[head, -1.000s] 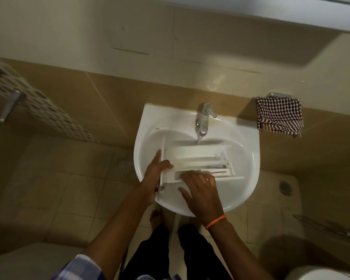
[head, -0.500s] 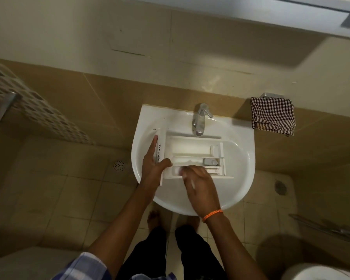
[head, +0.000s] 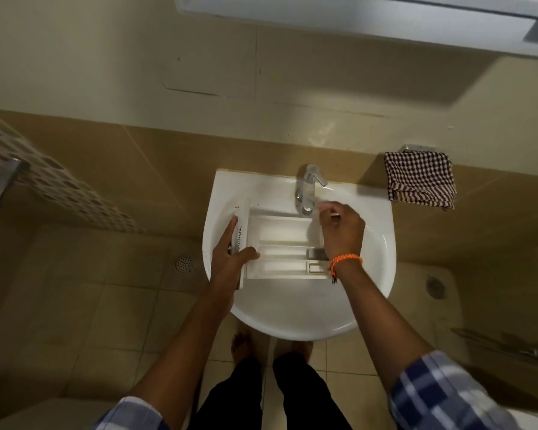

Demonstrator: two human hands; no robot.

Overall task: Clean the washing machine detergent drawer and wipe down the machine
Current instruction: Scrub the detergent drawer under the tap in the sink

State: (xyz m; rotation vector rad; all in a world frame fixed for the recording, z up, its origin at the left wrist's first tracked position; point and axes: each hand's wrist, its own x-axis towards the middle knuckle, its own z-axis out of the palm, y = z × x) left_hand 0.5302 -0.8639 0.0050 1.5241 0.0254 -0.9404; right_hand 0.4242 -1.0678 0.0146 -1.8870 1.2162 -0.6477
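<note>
The white detergent drawer (head: 284, 240) lies in the white basin (head: 295, 308), compartments facing up, its front panel to the left. My left hand (head: 230, 259) grips that front panel, fingers stretched along its outside and thumb hooked over the inner edge. My right hand (head: 342, 231), with an orange cord at the wrist, hovers over the drawer's far right corner, just right of the tap (head: 308, 189). Its fingers are curled and blurred; a small white bit shows between them, and I cannot tell what it is. The washing machine is out of view.
A checked cloth (head: 420, 180) hangs on a wall holder right of the basin. Floor drains (head: 184, 263) (head: 435, 287) lie on both sides. A shelf edge (head: 370, 20) juts out overhead. My bare feet stand under the basin.
My right hand left the drawer's near compartment and rose to the far right corner beside the tap. The drawer now lies flatter in the basin. My left hand kept its grip.
</note>
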